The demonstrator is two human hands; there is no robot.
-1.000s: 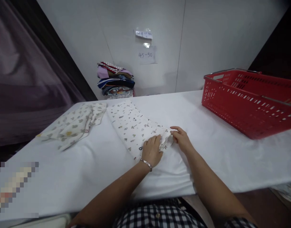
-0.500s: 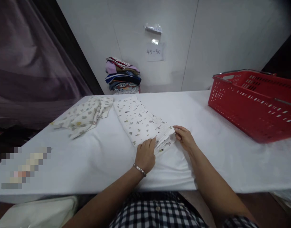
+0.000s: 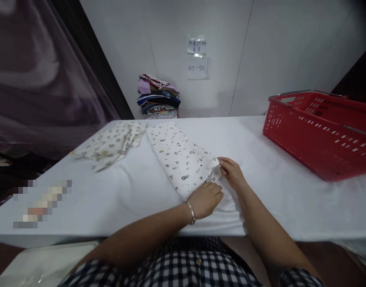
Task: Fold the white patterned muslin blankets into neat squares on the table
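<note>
A white garment [image 3: 183,157] with a small dark print lies folded into a long strip across the table, gathered at its right-hand end. My right hand [image 3: 233,172] pinches that gathered corner between thumb and fingers. Palm down, my left hand [image 3: 205,199] rests along the garment's near edge, fingers stretched toward the right and lying over the cloth; their tips are partly hidden. To the left, a second cream cloth [image 3: 112,141] with a grey-green print lies loosely crumpled, apart from both hands.
The table [image 3: 135,203] has a white cover, wrinkled near my hands. A red basket [image 3: 314,139] stands at the right. Several folded clothes form a stack [image 3: 159,97] at the back, by the wall. A blurred-out object [image 3: 42,203] lies at the left front.
My left hand has moved right along the garment's near edge, and the cloth there lies flatter. My right hand keeps its pinch on the corner. The whole view has shifted slightly.
</note>
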